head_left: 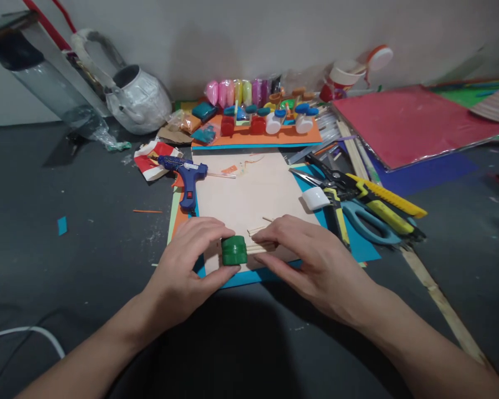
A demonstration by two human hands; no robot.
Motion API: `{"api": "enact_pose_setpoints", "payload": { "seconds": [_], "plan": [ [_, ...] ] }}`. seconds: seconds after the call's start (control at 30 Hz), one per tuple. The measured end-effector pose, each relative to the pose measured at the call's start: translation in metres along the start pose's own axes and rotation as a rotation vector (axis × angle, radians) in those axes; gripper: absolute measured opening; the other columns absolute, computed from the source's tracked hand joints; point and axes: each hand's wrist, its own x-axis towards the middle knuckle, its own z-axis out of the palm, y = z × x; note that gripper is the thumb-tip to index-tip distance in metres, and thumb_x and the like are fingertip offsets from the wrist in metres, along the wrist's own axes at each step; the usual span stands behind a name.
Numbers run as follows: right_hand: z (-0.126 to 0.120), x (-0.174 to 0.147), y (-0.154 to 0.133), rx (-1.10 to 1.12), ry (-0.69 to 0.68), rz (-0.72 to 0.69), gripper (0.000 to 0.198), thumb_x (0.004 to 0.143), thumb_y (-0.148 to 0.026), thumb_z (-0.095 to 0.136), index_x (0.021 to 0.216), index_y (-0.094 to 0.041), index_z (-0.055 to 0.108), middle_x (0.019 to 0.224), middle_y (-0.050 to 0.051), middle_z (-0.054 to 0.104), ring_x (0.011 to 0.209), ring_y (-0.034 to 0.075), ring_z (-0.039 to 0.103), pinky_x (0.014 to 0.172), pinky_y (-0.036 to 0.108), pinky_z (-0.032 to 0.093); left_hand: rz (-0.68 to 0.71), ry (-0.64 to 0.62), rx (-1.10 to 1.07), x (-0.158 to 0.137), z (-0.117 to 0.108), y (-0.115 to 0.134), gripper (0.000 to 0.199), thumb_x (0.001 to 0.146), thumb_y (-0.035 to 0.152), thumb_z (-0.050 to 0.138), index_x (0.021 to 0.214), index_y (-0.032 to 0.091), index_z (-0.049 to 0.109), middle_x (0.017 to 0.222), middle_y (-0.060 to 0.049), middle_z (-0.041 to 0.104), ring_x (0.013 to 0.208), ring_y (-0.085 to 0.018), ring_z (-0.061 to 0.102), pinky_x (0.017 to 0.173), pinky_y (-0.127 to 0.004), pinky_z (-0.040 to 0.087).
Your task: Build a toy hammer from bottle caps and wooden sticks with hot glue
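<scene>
My left hand [197, 252] pinches a green piece [234, 250] that looks like two bottle caps stacked together, thumb below and fingers above. Thin wooden sticks [255, 249] reach from the cap piece's right side to my right hand [301, 252], whose thumb and fingers close on them. Whether the sticks are fixed to the green piece, I cannot tell. Under both hands lies a pale board [245, 194] on blue sheets. A few short loose sticks lie on the board just beyond my right fingertips.
A blue glue gun [189, 180] lies to the left. On the right are scissors [368, 221], a yellow cutter [386, 195] and a white cap [316, 198]. Small cap figures [258, 124] stand behind on an orange sheet. A grey watering can [137, 102] sits back left.
</scene>
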Motion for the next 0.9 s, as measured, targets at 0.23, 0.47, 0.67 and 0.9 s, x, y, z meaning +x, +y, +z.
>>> {"api": "enact_pose_setpoints", "payload": {
  "seconds": [0.23, 0.47, 0.67, 0.9],
  "plan": [
    [0.0036, -0.0003, 0.0002, 0.015, 0.001, -0.017, 0.004, 0.093, -0.018, 0.060, 0.096, -0.014, 0.060, 0.082, 0.003, 0.062, 0.078, 0.016, 0.058, 0.068, 0.026, 0.042, -0.018, -0.022, -0.018, 0.0004, 0.0007, -0.0002, 0.029, 0.083, 0.021, 0.070, 0.109, 0.020, 0.059, 0.108, -0.006, 0.067, 0.106, -0.019, 0.060, 0.095, -0.031, 0.047],
    [0.0079, 0.0001, -0.0009, 0.068, -0.001, 0.016, 0.003, 0.093, -0.017, 0.060, 0.095, -0.014, 0.060, 0.085, 0.003, 0.063, 0.080, 0.014, 0.058, 0.069, 0.024, 0.042, -0.032, -0.024, -0.029, 0.0018, -0.0002, 0.0015, 0.027, 0.082, 0.018, 0.072, 0.106, 0.019, 0.060, 0.104, -0.004, 0.068, 0.101, -0.018, 0.060, 0.091, -0.029, 0.046],
    [0.0083, -0.0003, -0.0019, 0.066, 0.006, 0.013, 0.003, 0.095, -0.016, 0.057, 0.095, -0.014, 0.060, 0.084, 0.003, 0.062, 0.080, 0.014, 0.058, 0.069, 0.024, 0.043, -0.020, -0.017, -0.016, 0.0031, -0.0005, 0.0019, 0.027, 0.082, 0.020, 0.072, 0.106, 0.020, 0.060, 0.102, -0.002, 0.068, 0.100, -0.018, 0.060, 0.091, -0.030, 0.045],
    [0.0039, -0.0006, 0.0011, 0.021, -0.003, 0.038, 0.014, 0.092, -0.021, 0.063, 0.104, -0.016, 0.059, 0.093, 0.004, 0.066, 0.089, 0.018, 0.061, 0.076, 0.028, 0.046, 0.013, -0.002, 0.008, 0.0016, -0.0005, -0.0013, 0.028, 0.082, 0.022, 0.072, 0.108, 0.020, 0.060, 0.104, -0.004, 0.068, 0.104, -0.019, 0.060, 0.094, -0.032, 0.045]
  ]
}}
